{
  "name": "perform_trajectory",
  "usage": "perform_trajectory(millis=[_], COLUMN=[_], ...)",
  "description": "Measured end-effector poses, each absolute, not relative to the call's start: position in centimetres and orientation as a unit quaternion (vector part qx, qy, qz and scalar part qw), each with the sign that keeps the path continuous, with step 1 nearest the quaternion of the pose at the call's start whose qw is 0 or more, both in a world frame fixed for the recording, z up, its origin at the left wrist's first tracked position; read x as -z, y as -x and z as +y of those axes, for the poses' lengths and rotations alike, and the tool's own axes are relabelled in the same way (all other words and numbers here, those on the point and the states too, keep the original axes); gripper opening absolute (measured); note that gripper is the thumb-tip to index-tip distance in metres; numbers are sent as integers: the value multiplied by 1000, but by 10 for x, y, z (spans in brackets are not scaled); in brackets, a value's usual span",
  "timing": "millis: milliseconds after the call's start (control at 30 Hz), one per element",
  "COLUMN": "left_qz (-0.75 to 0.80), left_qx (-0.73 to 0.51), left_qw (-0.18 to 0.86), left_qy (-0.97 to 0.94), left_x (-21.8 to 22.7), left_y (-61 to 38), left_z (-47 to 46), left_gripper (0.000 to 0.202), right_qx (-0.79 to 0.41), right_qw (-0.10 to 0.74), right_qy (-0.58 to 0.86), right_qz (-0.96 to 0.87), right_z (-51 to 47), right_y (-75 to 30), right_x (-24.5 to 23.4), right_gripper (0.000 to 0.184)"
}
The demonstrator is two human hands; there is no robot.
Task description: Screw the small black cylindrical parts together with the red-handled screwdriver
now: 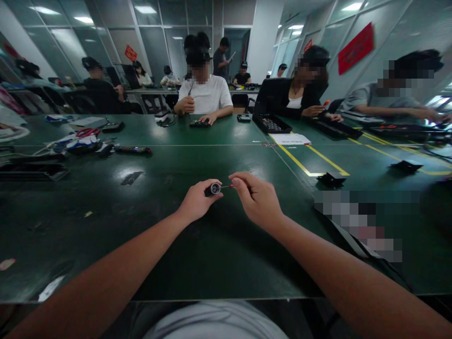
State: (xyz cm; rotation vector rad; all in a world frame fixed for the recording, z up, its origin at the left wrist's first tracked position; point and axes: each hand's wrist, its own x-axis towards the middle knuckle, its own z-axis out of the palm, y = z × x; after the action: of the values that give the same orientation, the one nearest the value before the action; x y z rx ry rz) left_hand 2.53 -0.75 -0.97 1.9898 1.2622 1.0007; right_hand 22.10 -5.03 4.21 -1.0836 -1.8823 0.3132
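In the middle of the head view my left hand [199, 200] is closed round a short black cylinder [213, 189], whose round end with a pale ring faces me. My right hand [256, 195] pinches the red end [231, 186] of a thin metal rod [226, 187]. The rod spans the gap between the hands, its other end at the cylinder's ringed face. Whether it goes inside or only touches there, I cannot tell. Both hands are held over the dark green table [176, 263].
A dark pen-like tool [132, 149] lies left, near red-handled scissors [88, 133] and cables. To the right are a small black part [331, 179], a black tray [271, 124] and yellow tape [296, 160]. A person in a white shirt [208, 92] sits opposite; others sit right.
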Motion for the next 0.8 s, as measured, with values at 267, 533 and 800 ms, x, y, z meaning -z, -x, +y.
perform_trajectory(millis=[267,533,800], left_qz=[480,485,477], left_qx=[-366,-369,-376], left_qw=[276,274,277], left_qy=[-748,-744,-744], left_x=[10,9,9], left_y=[-24,-25,-25], left_z=[-7,-8,-7], left_gripper=[29,30,30], right_qx=[-112,-104,-116], right_qw=[430,425,387], right_qy=[442,453,468], right_qz=[-779,-777,-786], right_z=[-48,-48,-53], right_y=[-223,-221,-221], right_x=[-41,-40,-45], right_gripper=[21,29,27])
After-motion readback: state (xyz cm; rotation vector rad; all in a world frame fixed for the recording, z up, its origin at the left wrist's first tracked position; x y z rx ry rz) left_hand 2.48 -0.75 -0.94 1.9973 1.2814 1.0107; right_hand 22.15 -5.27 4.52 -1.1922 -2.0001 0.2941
